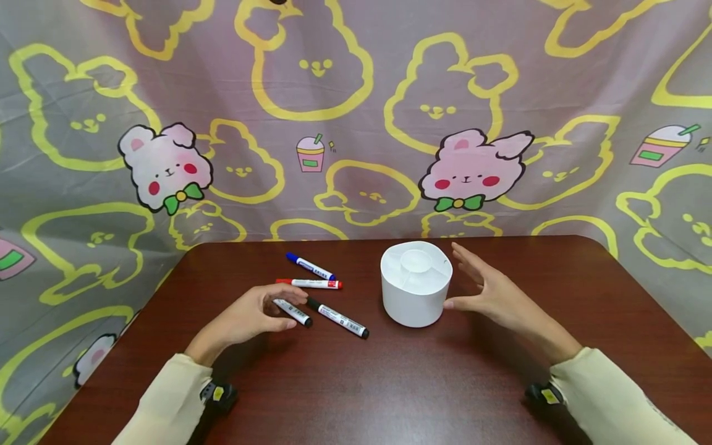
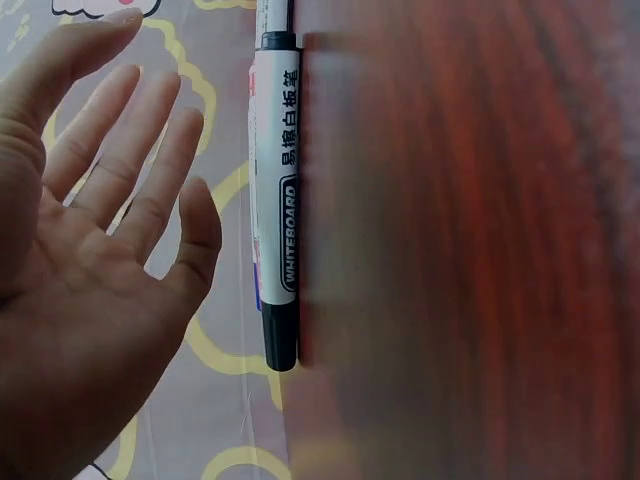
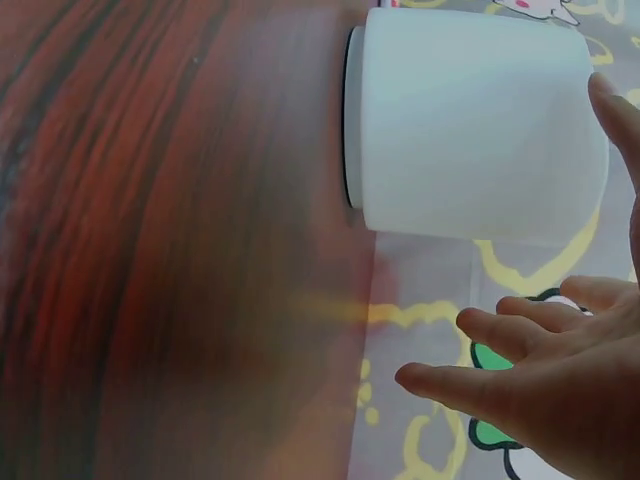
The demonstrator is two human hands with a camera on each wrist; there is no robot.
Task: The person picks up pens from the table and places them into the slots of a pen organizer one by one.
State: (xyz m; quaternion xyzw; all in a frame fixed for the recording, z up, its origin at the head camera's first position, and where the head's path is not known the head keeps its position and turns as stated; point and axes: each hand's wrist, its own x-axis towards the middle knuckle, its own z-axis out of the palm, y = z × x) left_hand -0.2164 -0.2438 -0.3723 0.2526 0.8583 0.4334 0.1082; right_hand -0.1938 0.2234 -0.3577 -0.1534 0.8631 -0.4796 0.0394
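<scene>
My left hand hovers by a black-capped whiteboard marker, its fingers loosely curved and holding nothing. In the left wrist view that marker lies on the table, apart from the palm. A second black marker lies just right of it. Beside a white round pen holder with several compartments is my right hand, thumb and fingers spread. The right wrist view has the thumb tip over the edge of the holder; whether it touches, I cannot tell. No pen shows in the compartments.
Behind the left hand lie a red marker and a blue marker, close together. All stand or lie on a dark red-brown wooden table. A patterned curtain hangs along its back edge.
</scene>
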